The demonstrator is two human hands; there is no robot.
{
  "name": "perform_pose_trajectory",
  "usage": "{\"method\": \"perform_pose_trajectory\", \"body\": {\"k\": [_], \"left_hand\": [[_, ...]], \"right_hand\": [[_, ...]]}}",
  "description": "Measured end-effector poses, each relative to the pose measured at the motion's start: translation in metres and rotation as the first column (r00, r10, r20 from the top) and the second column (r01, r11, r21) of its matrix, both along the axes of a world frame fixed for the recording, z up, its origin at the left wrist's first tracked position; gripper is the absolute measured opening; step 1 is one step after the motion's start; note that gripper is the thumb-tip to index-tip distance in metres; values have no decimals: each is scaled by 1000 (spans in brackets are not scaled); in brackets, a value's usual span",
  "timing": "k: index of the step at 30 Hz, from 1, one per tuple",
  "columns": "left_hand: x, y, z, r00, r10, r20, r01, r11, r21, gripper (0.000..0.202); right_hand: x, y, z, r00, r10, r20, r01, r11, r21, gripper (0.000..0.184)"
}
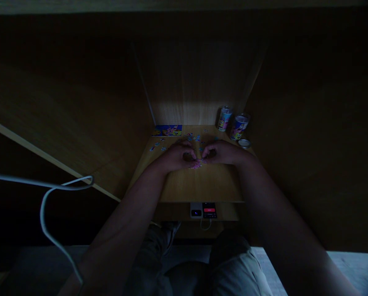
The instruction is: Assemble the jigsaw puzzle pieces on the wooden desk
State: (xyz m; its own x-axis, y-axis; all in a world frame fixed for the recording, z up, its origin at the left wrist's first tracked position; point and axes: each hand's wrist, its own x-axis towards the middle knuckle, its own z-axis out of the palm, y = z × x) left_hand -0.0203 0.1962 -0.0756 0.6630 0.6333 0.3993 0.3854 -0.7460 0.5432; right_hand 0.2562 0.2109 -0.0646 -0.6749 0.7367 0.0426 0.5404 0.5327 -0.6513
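My left hand (178, 156) and my right hand (223, 152) meet over the wooden shelf board, thumbs and fingers curled into pinches. Between the fingertips lies a small pinkish cluster of jigsaw pieces (195, 165), gripped from the left side by my left hand. My right fingertips pinch at its right edge, on what looks like a jigsaw piece (201, 161); the dim light blurs the detail. Several loose jigsaw pieces (197, 138) lie scattered just beyond my hands, some partly hidden by them. Others (152, 148) rest farther left.
A blue cartoon picture sheet (171, 130) lies at the back left. Two cartoon-printed cans (224, 119) (240, 126) stand back right, with a round metal lid (244, 143) beside them. Wooden panels enclose both sides. Below, a lower ledge holds a phone (209, 210); a white cable (45, 213) hangs left.
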Motion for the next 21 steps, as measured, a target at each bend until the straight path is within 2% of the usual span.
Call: {"method": "perform_pose_trajectory", "body": {"k": [21], "left_hand": [[5,1,-2,999,-44,18,43,999,31,15]], "right_hand": [[-3,-3,3,999,29,-20,-29,1000,-6,24]]}}
